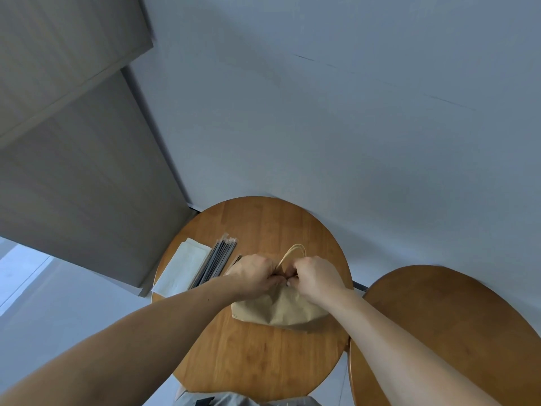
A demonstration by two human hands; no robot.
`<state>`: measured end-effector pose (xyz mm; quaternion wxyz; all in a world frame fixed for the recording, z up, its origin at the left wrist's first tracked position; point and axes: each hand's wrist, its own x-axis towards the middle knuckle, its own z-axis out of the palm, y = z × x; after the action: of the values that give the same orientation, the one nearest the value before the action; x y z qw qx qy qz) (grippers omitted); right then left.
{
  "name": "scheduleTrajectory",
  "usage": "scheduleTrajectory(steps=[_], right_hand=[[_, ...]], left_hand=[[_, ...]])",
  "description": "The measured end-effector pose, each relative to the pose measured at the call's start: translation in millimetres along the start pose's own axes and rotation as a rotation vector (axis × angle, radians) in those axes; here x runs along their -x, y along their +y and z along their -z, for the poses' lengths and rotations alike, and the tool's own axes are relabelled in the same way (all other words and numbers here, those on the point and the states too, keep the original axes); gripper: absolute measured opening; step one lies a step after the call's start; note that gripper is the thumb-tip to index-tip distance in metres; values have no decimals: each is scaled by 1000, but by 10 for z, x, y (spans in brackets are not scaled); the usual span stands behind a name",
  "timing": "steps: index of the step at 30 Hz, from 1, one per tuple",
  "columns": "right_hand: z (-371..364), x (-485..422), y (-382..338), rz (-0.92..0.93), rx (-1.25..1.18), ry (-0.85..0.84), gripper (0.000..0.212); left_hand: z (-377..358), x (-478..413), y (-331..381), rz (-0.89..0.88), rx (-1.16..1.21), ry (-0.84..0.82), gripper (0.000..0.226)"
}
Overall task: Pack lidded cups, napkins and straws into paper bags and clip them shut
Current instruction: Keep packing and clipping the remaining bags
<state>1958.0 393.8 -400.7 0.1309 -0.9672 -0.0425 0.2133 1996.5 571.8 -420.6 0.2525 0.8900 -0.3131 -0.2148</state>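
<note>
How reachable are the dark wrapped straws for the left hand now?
Probably yes: the dark wrapped straws lie right beside the left hand, nothing between. Its fingers pinch the brown paper bag, though, so it must let go first.

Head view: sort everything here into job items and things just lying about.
Job: paper bag, its top pinched by left hand and right hand; straws; napkins; round table under them.
Lying about: second table; grey cabinet.
</note>
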Motion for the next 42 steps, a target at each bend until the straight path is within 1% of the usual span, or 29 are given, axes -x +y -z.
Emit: scheduleTrajectory(steps=[5,8,10,11,12,14,15,16,17,18,21,23,24,25,27,29,30,31,32,33,34,35,37,39,40,42], right_hand=[[14,-12,-25,-25,-17,7,15],[9,30,-31,15,3,23,16],[6,100,-18,48,-44,55,16],[2,152,-5,75,-115,110,15],[2,217,14,120,-217,208,12],[9,366,77,218,-383,523,8],[13,432,115,223,-411,666,10],[11,488,160,198,-416,745,14],[-6,535,206,161,-416,761,20],[-39,572,251,123,-419,725,27],[-220,668,399,31,-501,454,46],[-353,714,469,-38,-628,321,51],[-416,732,498,-85,-687,280,50],[-475,741,525,-126,-728,249,45],[-591,740,575,-165,-753,215,30],[-672,714,606,-198,-713,212,17],[-688,698,612,-220,-685,220,15],[-695,682,617,-235,-658,239,21],[-701,670,618,-246,-643,269,29],[-697,664,609,-252,-636,306,36],[-684,666,593,-254,-631,344,37],[-663,668,575,-251,-623,376,34],[-585,674,526,-230,-607,425,20],[-477,689,463,-217,-584,482,11],[-420,690,433,-219,-572,517,14],[-277,688,347,-241,-582,582,19]], left_hand=[[11,11,20,50,-18,-10,19],[54,19,37,69,-34,-39,21],[96,32,48,59,-60,-66,23],[126,41,59,53,-65,-81,24],[161,49,68,53,-64,-94,24],[241,74,68,68,-40,-106,24],[283,100,50,83,-18,-102,24],[318,137,16,104,8,-92,24],[350,187,-32,126,38,-82,27],[371,240,-97,154,70,-81,33],[371,427,-309,274,192,-109,58],[308,547,-456,351,274,-114,63],[254,600,-522,387,308,-113,57],[192,646,-571,413,340,-108,45],[67,707,-606,430,378,-91,28],[-28,712,-585,419,357,-46,23],[-61,696,-571,407,299,-16,19],[-80,673,-554,391,227,9,17],[-90,650,-534,376,160,28,20],[-88,625,-512,370,121,46,25],[-75,607,-488,378,113,66,26],[-50,601,-466,391,130,92,22],[25,614,-411,431,201,113,12],[136,648,-364,455,278,122,10],[205,674,-339,453,309,132,12],[373,741,-272,427,360,155,23]])
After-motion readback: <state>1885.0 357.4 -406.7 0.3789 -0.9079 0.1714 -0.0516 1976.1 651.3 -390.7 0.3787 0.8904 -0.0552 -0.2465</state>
